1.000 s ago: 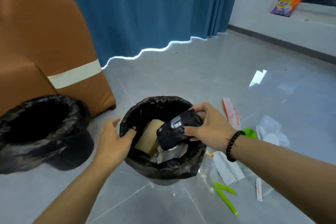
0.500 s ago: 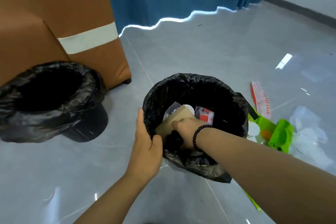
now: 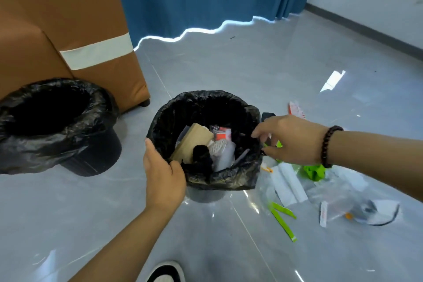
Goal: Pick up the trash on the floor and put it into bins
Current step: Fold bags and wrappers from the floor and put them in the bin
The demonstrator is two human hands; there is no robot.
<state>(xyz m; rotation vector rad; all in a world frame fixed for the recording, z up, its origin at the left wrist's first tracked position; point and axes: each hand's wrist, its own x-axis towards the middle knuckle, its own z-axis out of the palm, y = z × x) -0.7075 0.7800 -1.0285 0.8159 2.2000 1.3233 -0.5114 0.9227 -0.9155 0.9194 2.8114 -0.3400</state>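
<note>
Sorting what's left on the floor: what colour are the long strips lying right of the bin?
Bright lime green strips, seen in the head view, right of the near bin.

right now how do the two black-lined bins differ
The bin by the brown sofa looks dark and empty inside as far as the view shows, while the bin in the middle holds trash: a brown cardboard piece, a red-and-white wrapper and white plastic. The left hand grips the middle bin's rim; no hand touches the sofa-side bin. The right hand hovers at the middle bin's far edge. Both stand upright on the grey floor, lined with black bags.
</note>
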